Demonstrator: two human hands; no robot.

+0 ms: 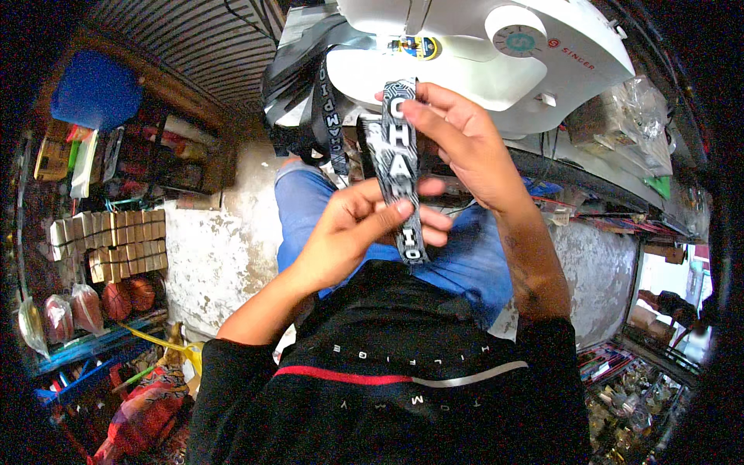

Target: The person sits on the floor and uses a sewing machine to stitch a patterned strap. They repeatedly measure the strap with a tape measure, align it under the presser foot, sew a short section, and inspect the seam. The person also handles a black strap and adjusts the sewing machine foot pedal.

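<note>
A black-and-white printed strap (400, 159) hangs between my two hands, over my lap. Higher up, my right hand (469, 143) pinches the strap near its top end, thumb in front. My left hand (364, 225) grips it lower down, the thumb laid across its face and the fingers behind. Part of the strap doubles back beside its upper stretch. Beyond my hands stands a white sewing machine (465, 77). More dark straps (306, 93) drape over the machine's left side, one with the same kind of white lettering.
Bundled small boxes (116, 240) fill a shelf at left, above bagged round items (85, 306). A blue container (97, 89) sits upper left. Plastic-wrapped packages (628, 128) lie right of the machine. At lower right is a rack of small goods (635, 403).
</note>
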